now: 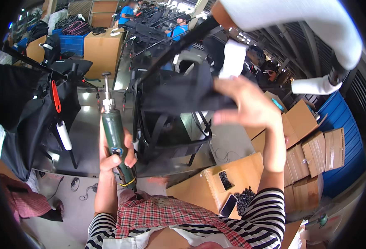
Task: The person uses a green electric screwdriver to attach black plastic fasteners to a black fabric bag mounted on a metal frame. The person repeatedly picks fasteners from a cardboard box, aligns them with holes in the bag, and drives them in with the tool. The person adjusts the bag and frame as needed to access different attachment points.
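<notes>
My left hand point(115, 155) is wrapped round a dark green electric screwdriver point(115, 128), held upright. From its silver chuck a thin metal shaft rises to a small, flat round end point(106, 74). To the right, my right hand point(249, 101) grips the edge of a black fabric piece point(183, 93), thumb below and fingers above. Hand and fabric are smeared by motion, so the exact grip is unclear. Behind and below the fabric stands a black tubular frame point(170, 143), partly hidden by it.
Overhead at right hangs a white-wrapped tube point(299, 16). Black fabric with a red strap point(56, 96) hangs at left over the metal table point(91, 155). Near my right elbow, a cardboard box point(203, 186) bears a phone point(228, 206) and small black parts point(246, 199). People work farther back.
</notes>
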The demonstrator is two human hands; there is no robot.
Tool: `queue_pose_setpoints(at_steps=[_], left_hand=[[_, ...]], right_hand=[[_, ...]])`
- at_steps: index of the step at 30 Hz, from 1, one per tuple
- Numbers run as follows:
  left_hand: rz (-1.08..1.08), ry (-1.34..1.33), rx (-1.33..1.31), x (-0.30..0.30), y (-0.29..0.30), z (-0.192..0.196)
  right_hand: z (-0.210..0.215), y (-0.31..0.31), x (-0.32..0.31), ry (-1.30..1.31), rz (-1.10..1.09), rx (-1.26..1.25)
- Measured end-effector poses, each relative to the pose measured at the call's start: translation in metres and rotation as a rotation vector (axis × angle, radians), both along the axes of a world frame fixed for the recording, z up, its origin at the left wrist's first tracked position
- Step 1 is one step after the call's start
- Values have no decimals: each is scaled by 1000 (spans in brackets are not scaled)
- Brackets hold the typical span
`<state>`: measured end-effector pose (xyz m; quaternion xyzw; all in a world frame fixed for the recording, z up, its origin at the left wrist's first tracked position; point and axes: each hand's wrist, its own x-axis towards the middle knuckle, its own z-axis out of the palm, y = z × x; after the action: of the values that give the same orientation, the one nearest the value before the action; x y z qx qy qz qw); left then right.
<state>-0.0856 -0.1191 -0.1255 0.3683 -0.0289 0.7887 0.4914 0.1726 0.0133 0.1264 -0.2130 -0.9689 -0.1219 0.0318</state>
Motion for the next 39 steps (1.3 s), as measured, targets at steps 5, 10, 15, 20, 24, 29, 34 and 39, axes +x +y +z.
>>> queue_pose_setpoints(at_steps=[5, 10, 15, 20, 24, 29, 34, 39], left_hand=[[-90, 12, 11, 22, -25, 4], [-69, 58, -46, 23, -43, 6], [-93, 48, -91, 16, -41, 8], [-70, 54, -111, 1, -37, 0], [-97, 103, -101, -10, -26, 0], [-173, 139, -54, -18, -14, 0], [-155, 121, -72, -26, -13, 4], [-146, 92, -71, -24, -14, 13]], right_hand=[[-147, -46, 74, -127, 260, -360], [-253, 9, 71, 542, -70, -1180], [-234, 47, 30, 1184, -277, -1222], [-243, 65, -20, 274, -479, -117], [-281, 73, -32, 247, -678, -230], [-288, 110, 13, 482, -653, -64], [-101, 54, -43, 1176, -173, 80], [-38, -2, -113, 1339, 357, 114]])
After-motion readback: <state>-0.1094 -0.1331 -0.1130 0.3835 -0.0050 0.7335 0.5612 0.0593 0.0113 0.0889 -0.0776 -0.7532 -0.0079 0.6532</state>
